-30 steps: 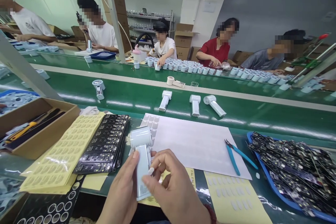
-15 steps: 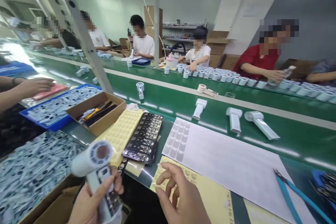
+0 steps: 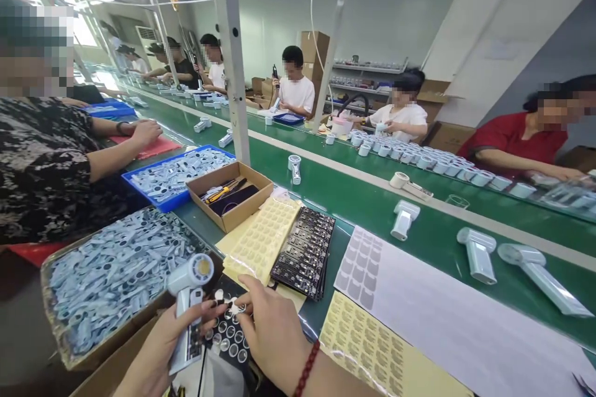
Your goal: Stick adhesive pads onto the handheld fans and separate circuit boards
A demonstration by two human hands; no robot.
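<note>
My left hand [image 3: 162, 335] grips a pale blue handheld fan [image 3: 189, 304] by its handle. The fan's round head is tilted up, and the handle's side lies open on a circuit board. Close beside it, my right hand [image 3: 274, 329], a red bead bracelet at its wrist, bends its fingers over a black sheet [image 3: 218, 347] with rows of round clear pieces. A small white round piece [image 3: 234, 306] shows at the right fingertips, which look pinched on it. Part of the sheet is covered by both hands.
A box of pale blue casings [image 3: 116, 279] stands at left, near a cardboard tool box [image 3: 228, 223]. Stacked circuit boards [image 3: 305, 248] and sticker sheets [image 3: 363, 341] lie ahead. Several fans [image 3: 477, 254] rest on the green conveyor [image 3: 344, 192]. A co-worker [image 3: 41, 167] sits at left.
My right hand has moved left from above the yellow sticker sheet to the black sheet beside the fan. The view has swung left, showing more of the casing box and the neighbouring co-worker.
</note>
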